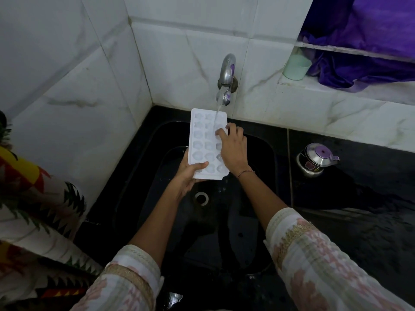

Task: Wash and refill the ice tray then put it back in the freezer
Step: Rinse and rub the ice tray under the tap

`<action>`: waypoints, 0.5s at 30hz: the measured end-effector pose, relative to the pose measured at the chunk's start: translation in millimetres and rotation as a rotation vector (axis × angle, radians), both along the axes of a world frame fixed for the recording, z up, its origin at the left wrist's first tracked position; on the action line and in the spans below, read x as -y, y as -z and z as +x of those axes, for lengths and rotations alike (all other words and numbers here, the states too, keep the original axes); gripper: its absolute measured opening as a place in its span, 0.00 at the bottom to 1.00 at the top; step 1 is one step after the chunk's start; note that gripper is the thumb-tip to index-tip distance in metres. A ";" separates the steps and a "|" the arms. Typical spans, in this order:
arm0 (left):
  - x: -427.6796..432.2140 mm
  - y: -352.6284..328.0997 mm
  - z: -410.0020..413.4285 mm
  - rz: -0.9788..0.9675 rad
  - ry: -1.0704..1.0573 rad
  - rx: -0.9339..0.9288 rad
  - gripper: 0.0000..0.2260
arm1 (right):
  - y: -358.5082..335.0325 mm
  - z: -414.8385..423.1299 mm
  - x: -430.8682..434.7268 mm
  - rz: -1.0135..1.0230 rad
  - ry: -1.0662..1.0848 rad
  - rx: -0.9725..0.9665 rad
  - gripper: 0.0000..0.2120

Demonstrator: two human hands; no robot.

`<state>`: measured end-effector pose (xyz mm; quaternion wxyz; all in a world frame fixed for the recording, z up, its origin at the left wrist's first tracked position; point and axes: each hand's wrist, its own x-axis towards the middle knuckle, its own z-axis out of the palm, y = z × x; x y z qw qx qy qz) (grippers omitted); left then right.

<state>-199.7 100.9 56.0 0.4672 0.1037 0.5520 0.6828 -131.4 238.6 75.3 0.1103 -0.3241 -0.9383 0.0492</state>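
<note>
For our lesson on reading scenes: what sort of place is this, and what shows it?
Most likely a home kitchen's washing corner: a black sink in a dark counter, a wall tap running water onto an ice tray, and a steel kettle beside the sink.

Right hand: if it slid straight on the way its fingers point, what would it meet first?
Most likely the water stream falling from the tap onto the ice tray. The right hand rests its fingers on the tray, pointing toward its far end, just short of the stream, though depth is unclear.
</note>
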 end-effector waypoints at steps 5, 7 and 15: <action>-8.6 -5.4 7.0 -0.002 0.039 0.003 0.26 | -2.6 -1.0 -3.9 0.043 -0.040 -0.031 0.18; -11.6 -5.5 9.6 0.004 0.049 0.002 0.26 | -0.4 -0.8 -6.2 0.039 -0.025 -0.033 0.17; -14.2 -4.1 11.9 0.004 0.045 0.014 0.25 | 2.2 2.2 -12.2 0.045 -0.010 -0.059 0.16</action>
